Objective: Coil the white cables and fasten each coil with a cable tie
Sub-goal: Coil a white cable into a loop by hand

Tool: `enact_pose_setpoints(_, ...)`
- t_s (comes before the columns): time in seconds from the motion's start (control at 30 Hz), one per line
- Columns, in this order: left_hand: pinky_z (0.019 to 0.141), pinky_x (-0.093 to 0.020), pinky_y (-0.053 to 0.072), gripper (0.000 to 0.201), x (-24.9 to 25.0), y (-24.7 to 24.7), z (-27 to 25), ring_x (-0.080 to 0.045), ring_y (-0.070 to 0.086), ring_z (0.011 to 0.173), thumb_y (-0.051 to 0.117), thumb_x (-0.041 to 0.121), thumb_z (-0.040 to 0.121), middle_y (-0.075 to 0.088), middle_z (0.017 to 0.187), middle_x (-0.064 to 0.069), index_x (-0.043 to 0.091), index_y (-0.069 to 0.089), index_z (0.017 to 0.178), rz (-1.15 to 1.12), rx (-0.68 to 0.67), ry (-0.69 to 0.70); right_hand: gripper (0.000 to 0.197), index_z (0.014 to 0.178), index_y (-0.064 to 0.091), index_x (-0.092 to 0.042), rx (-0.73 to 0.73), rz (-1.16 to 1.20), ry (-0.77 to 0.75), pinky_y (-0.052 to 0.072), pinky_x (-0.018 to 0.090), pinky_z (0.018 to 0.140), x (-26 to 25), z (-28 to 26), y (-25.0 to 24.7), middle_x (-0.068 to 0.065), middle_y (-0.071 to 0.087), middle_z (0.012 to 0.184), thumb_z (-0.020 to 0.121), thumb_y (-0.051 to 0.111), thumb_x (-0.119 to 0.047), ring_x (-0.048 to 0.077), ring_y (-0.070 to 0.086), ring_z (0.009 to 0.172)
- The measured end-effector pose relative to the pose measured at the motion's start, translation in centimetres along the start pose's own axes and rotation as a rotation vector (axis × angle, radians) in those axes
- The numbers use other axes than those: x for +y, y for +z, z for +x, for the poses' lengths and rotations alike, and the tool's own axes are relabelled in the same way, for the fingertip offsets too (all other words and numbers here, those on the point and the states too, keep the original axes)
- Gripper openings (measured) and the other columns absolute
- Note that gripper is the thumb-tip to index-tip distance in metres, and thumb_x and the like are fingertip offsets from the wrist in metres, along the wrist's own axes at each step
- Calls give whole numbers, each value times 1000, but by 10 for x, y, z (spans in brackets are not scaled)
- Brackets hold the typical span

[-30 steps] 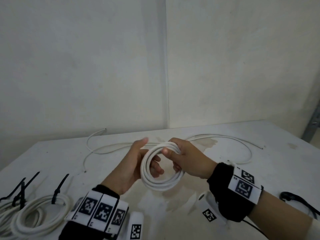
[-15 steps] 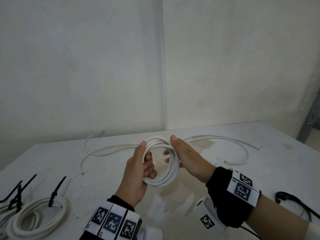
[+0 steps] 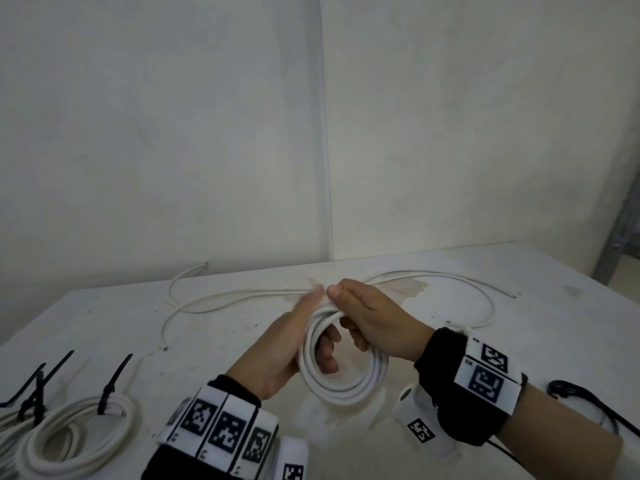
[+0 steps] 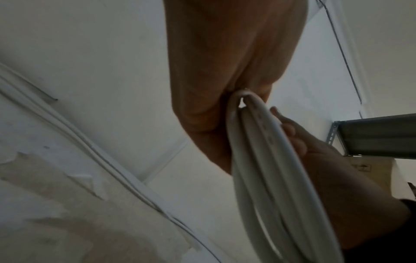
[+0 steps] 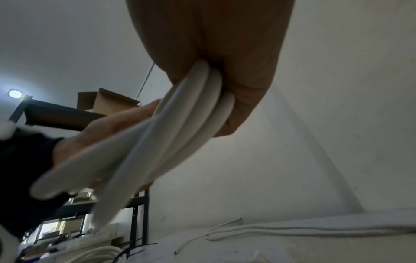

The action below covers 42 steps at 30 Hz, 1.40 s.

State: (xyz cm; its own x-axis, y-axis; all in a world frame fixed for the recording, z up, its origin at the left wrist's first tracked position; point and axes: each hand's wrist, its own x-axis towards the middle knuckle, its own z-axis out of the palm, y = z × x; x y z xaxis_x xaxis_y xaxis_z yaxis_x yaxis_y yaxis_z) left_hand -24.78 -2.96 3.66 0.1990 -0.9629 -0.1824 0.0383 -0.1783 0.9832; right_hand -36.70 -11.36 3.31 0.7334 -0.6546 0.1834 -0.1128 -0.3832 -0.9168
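Fingers of both hands curl round the top of the white cable coil (image 3: 341, 367), held above the table (image 3: 519, 341). The left hand (image 3: 284, 348) now grips its left rim; the right hand (image 3: 374, 323) has closed over the top, thumbs nearly touching. Tied coils (image 3: 74, 434) lie at left, loose white cables (image 3: 242, 296) behind.

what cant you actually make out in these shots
- Held coil, head view: its top is hidden under both hands, so its free end cannot be seen.
- Left hand, head view: fingertips blurred.
- Tied coils, head view: cut off by the left edge, count unclear.
- Black cable: runs off the right edge.
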Motion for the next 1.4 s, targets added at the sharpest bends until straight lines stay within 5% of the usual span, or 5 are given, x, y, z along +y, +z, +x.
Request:
enact_pose_setpoints(0.13, 45, -23, 35, 49, 1, 12, -1, -9, 25, 36, 45, 45, 92, 28, 40, 5, 10, 46, 58, 0, 74, 66, 25, 79, 47, -16, 21, 38, -17, 38, 24, 46, -4, -8, -3, 0, 43, 61, 94, 40, -35, 12, 40, 44)
enact_pose_setpoints(0.3, 45, -24, 31, 45, -4, 22, 1, -9, 24, 34, 45, 34, 94, 29, 40, 5, 10, 45, 56, -56, 150, 93, 55, 103, 54, 3, 35, 73, 22, 44, 21, 61, -5, -17, -11, 2, 58, 77, 91, 36, -47, 12, 52, 59)
enact_pose_setpoints(0.53, 45, -24, 33, 41, -7, 36, 5, -8, 26, 36, 45, 32, 94, 31, 41, 6, 10, 48, 60, -72, 169, 164, 38, 118, 55, -3, 59, 147, 41, 43, 13, 56, 2, -32, -26, 1, 51, 77, 98, 36, -30, 9, 48, 60)
enact_pose_setpoints(0.87, 57, -22, 45, 10, -11, 46, 9, -6, 54, 55, 54, 28, 90, 55, 64, 6, 22, 61, 93, 309, 54, 387, 26, 113, 56, -7, 183, 201, 53, 43, 15, 58, 14, -44, -48, 0, 51, 77, 97, 43, -22, 8, 48, 58)
enact_pose_setpoints(1.4, 42, -20, 34, 21, -17, 99, 29, -5, 33, 38, 53, 14, 91, 39, 42, 10, 9, 55, 71, 115, 55, 422, 34, 108, 57, -9, 337, 97, 110, 49, 24, 75, 22, -86, -84, 0, 59, 93, 97, 39, -35, 11, 59, 81)
